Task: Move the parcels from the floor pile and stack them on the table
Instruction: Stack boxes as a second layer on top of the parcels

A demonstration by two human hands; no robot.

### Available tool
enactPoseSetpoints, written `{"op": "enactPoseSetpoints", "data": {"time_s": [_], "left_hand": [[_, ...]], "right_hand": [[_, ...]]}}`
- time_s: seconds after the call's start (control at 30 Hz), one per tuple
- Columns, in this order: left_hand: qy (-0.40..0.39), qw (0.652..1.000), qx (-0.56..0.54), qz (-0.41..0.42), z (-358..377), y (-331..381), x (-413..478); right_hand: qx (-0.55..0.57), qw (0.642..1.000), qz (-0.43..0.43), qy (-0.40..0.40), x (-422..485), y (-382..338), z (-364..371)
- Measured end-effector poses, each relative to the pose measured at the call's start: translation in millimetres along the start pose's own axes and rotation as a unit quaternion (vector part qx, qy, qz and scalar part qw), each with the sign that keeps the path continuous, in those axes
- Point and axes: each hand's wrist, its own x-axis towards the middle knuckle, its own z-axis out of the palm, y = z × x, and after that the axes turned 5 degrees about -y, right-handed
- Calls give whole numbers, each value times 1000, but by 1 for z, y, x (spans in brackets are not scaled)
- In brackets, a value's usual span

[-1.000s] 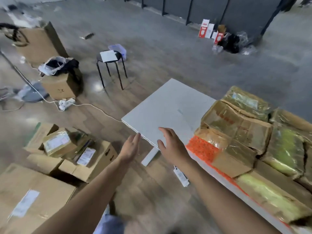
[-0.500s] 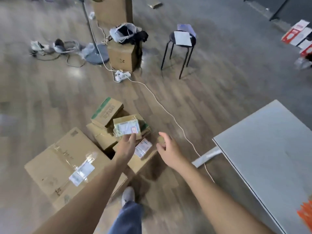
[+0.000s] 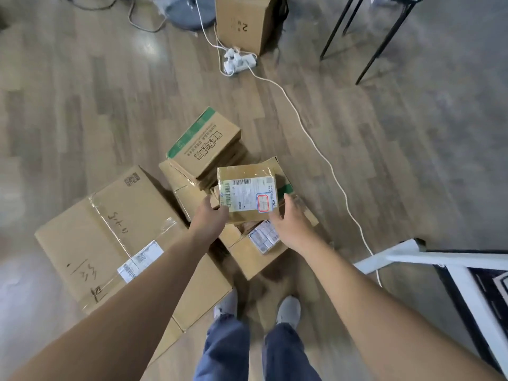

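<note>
I look down on the wooden floor (image 3: 82,105), and I give every place from the small parcel (image 3: 247,196), the brown one with the white shipping label, which lies on top of the floor pile.

Left of the small parcel and nearer to me lies the big carton (image 3: 115,229), flat, taped, with handwriting and a label on it. Right of the small parcel and nearer to me, at the edge of the view, stands the white frame of the table (image 3: 439,259). Far behind the small parcel an upright carton (image 3: 242,20) stands on the floor, and right of that I see the black legs of a stool (image 3: 384,37). Just behind the small parcel, to the left, lies the green-striped box (image 3: 206,144) on other flat boxes. Under the small parcel, toward me, a low box (image 3: 255,259) shows a second label.

The left grip (image 3: 211,218) lies on the lower left corner of the small parcel, thumb up; I cannot tell if the fingers close around it. The right grip (image 3: 288,226) is spread, just beside the right edge; contact is not clear.

Behind the small parcel lies a white power strip (image 3: 237,61), and its cable (image 3: 316,144) runs past on the right.
</note>
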Motion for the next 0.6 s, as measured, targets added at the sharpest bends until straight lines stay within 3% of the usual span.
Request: {"op": "enactPoseSetpoints", "data": {"time_s": [0.17,0.37,0.6], "left_hand": [[-46,995,-80,-27,19,2,11],[-81,986,-138,-34,38,42,-55],[-237,964,-107,49,107,128,-166]], "right_hand": [[149,988,23,-32,10,6,10],[208,976,19,58,-70,11,-64],[223,950,25,219,-208,46,-169]]}}
